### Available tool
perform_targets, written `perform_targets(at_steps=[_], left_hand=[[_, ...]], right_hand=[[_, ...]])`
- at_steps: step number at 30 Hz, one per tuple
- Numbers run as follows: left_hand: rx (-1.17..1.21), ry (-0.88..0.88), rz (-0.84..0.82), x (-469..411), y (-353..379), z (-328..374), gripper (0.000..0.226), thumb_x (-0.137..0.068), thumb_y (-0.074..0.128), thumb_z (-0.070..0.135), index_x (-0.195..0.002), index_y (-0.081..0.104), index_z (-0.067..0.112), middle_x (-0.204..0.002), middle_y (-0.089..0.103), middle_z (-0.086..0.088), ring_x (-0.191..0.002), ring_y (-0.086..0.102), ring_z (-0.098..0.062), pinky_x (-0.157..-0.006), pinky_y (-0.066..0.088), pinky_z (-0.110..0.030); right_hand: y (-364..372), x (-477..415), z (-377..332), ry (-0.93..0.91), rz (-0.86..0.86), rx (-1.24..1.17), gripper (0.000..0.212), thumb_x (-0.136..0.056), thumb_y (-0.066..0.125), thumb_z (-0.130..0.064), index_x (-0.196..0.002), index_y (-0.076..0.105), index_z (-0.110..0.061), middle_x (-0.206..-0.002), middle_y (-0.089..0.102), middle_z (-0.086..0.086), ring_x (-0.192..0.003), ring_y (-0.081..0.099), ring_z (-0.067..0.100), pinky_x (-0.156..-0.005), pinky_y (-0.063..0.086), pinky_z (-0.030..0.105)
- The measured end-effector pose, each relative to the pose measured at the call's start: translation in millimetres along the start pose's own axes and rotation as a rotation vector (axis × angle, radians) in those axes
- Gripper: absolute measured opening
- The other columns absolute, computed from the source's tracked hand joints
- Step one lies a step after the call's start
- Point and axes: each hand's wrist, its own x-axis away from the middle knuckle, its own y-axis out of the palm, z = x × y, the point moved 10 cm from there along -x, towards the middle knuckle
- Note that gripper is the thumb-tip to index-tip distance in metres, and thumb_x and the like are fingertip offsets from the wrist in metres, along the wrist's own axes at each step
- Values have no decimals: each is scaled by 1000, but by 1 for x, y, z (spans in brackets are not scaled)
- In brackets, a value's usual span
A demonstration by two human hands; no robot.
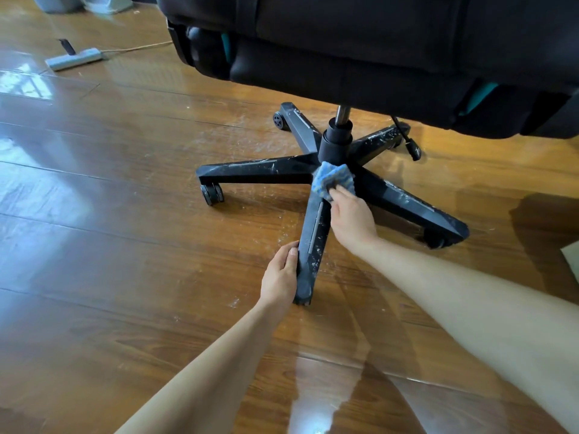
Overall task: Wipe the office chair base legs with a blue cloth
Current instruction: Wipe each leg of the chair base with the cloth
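Right hand presses bunched blue cloth against inner end of nearest base leg, just below central column. Left hand grips same leg's outer end, fingers curled round its side. White specks cover legs and wooden floor.

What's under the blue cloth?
The blue cloth lies on the inner end of the near leg, against the central hub, held by the right hand. The surface beneath is covered, so its dirt cannot be judged.
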Motion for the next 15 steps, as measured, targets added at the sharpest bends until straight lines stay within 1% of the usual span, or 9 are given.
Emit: perform_targets(at_steps=[2, 4, 7, 9, 12, 15], left_hand=[[6, 6, -10, 0, 0, 0, 38, -115, 39, 41, -143, 63, 35, -132, 72, 7, -119, 69, -18, -105, 57, -50], [10, 11, -17, 1, 1, -1, 38, -115, 38, 42, -145, 61, 37, -132, 72, 9, -119, 69, -15, -105, 57, -48], [16, 23, -17, 3, 1, -1, 38, -115, 38, 43, -145, 61, 40, -131, 72, 13, -119, 68, -12, -105, 57, -46], [18, 22, -18, 3, 1, 1, 39, -115, 39, 41, -146, 61, 37, -132, 71, 13, -121, 68, -13, -106, 56, -46], [46, 26, -14, 3, 0, 4, 39, -115, 41, 39, -147, 62, 33, -133, 72, 9, -121, 69, -15, -106, 57, -47], [64, 34, 2, 4, 1, 5, 40, -115, 42, 38, -147, 63, 30, -133, 73, 7, -120, 70, -17, -104, 58, -48]], right_hand=[[4, 33, -4, -46, 38, -3, 44, -108, 41, -15, -151, 51, -14, -159, 46, 3, -140, 51, 25, -111, 48, 42], [10, 63, -8, -96, 33, 1, 48, -107, 45, -13, -155, 44, -15, -162, 42, 0, -143, 48, 22, -110, 49, 40], [13, 65, -10, -155, 26, 32, 51, -106, 47, -7, -157, 42, -12, -162, 42, 3, -150, 38, 19, -120, 38, 37], [10, 44, -8, -144, 35, 61, 48, -107, 44, -5, -155, 45, -10, -158, 47, 5, -149, 39, 20, -122, 34, 35], [5, 4, -3, -72, 19, 96, 45, -105, 41, -4, -148, 52, -10, -154, 52, 6, -143, 47, 25, -116, 41, 36], [3, 3, -3, -41, 11, 64, 46, -103, 41, -3, -145, 56, -13, -151, 55, 2, -132, 56, 28, -104, 50, 39]])
